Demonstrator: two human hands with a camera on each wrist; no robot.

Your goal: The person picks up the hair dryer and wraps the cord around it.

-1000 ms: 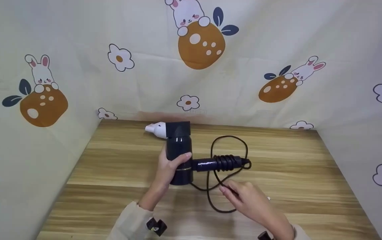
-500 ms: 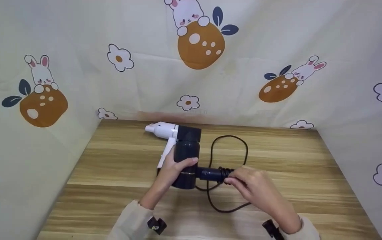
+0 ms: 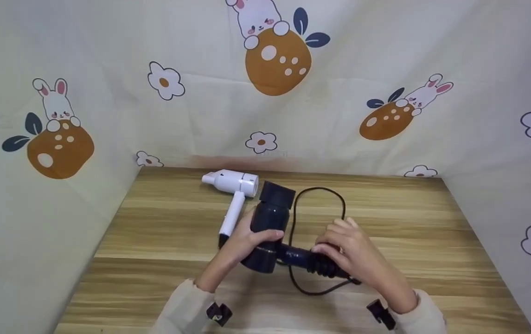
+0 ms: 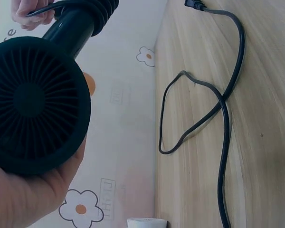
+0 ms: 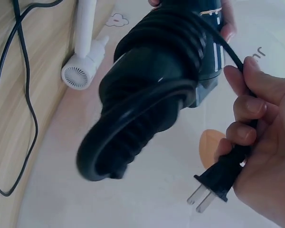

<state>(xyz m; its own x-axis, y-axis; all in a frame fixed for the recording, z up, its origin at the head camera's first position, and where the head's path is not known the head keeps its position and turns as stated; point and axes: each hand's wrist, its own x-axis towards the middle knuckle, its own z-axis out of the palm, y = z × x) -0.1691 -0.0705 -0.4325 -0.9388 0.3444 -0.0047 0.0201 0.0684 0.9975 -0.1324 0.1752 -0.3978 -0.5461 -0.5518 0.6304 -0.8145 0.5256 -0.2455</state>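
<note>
My left hand (image 3: 245, 240) grips the barrel of a black hair dryer (image 3: 271, 221), thumb across it, held above the table. The dryer's handle (image 3: 295, 256) points right and down, with its cord wound in coils (image 5: 156, 35) around the end. Beside those coils, my right hand (image 3: 353, 253) holds a stretch of the cord (image 5: 233, 54) between thumb and fingers. In the right wrist view, the two-pin plug (image 5: 214, 185) sticks out below its curled fingers. The round slotted intake (image 4: 31, 99) faces the left wrist camera.
A white hair dryer (image 3: 232, 182) lies at the back left of the wooden table (image 3: 154, 260), near my left hand. A loose black cord (image 3: 317, 189) loops over the table behind and below the hands. Patterned cloth (image 3: 209, 111) walls the table's back and sides.
My left hand has shifted the black dryer right and nearer, tilting its handle downward and uncovering the white dryer. My right hand has wrapped cord round the handle and moved up beside it.
</note>
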